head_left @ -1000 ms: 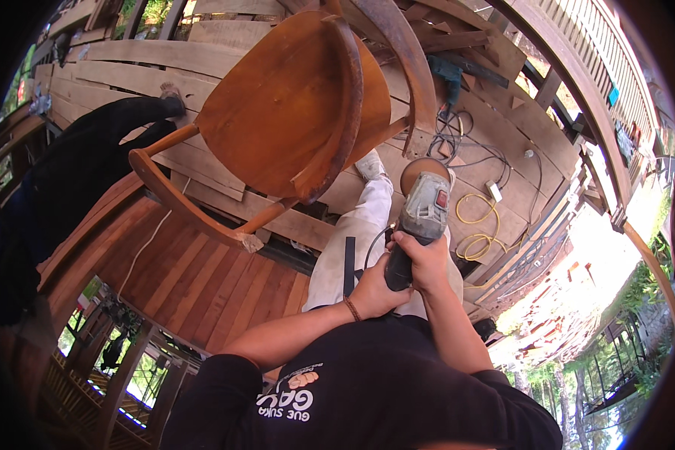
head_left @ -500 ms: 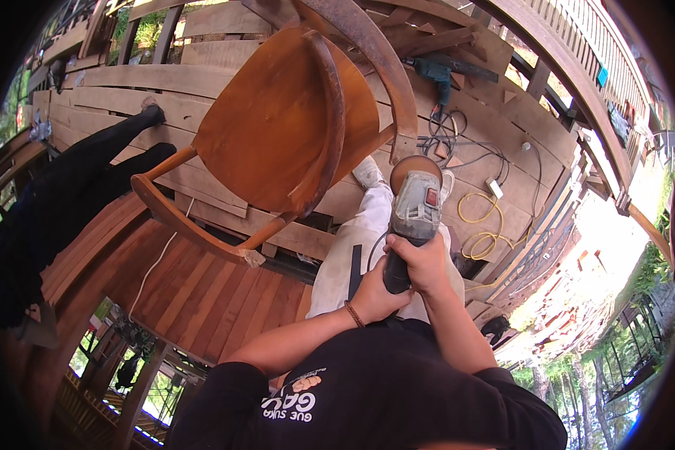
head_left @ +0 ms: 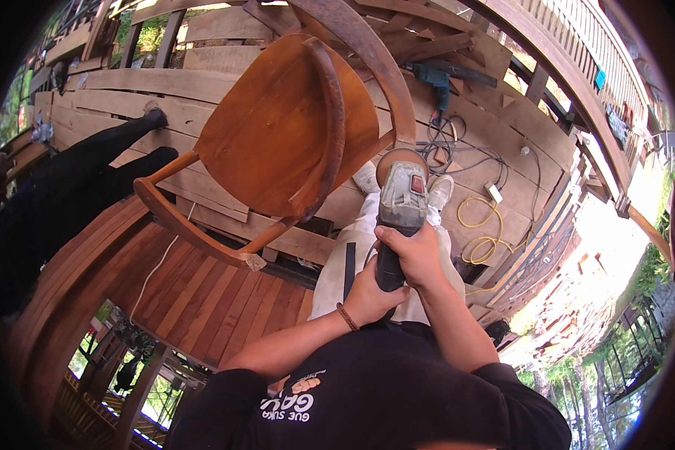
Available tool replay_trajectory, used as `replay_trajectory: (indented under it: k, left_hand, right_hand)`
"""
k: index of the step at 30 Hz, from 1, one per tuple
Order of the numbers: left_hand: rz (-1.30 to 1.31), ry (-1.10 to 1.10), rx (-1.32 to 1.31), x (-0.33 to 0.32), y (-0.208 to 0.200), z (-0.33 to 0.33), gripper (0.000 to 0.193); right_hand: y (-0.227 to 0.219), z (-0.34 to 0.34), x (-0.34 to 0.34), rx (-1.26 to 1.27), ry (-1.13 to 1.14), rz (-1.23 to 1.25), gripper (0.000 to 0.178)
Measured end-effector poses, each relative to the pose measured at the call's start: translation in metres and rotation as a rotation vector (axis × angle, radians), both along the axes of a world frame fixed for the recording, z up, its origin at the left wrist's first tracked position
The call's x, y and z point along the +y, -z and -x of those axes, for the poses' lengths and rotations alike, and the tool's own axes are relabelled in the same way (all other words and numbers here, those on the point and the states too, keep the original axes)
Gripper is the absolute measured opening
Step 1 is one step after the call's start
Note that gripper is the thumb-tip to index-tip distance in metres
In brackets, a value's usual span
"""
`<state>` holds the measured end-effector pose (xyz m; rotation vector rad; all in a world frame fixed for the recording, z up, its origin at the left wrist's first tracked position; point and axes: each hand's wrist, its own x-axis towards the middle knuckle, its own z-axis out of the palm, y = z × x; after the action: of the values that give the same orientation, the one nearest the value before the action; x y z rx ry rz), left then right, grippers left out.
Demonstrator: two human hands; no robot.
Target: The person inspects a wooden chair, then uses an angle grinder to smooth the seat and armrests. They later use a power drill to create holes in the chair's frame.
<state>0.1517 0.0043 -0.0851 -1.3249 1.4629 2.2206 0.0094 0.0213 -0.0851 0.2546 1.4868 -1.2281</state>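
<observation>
Your left hand [head_left: 370, 297] and right hand [head_left: 418, 257] wrap around one grinder [head_left: 404, 200] at the middle; its one disc [head_left: 396, 156] sits by one wooden chair [head_left: 274, 124], farther left, possibly touching. One teal power tool [head_left: 433, 78] lies far right.

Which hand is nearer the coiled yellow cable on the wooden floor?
Right. The right hand, gripping the grey angle grinder, is left of the coiled yellow cable. The left hand, on the grinder's rear end, sits farther left and lower in view.
</observation>
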Motion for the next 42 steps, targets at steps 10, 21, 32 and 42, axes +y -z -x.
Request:
replay_trajectory:
  k: [10, 21, 32, 42]
  left_hand:
    - [-0.039, 0.080, -0.055, -0.012, -0.010, 0.003, 0.059]
    - [0.024, 0.178, -0.017, 0.001, -0.002, 0.009, 0.061]
    - [0.289, 0.482, -0.169, 0.022, 0.008, 0.084, 0.070]
    - [0.352, 0.601, -0.282, 0.070, 0.024, 0.175, 0.073]
  right_hand:
    - [-0.003, 0.002, -0.006, -0.035, 0.035, 0.003, 0.024]
    - [-0.001, -0.001, 0.027, 0.045, 0.174, -0.024, 0.024]
    - [0.024, 0.048, 0.064, 0.303, 0.317, -0.177, 0.019]
    - [0.046, 0.130, 0.108, 0.432, 0.380, -0.302, 0.023]
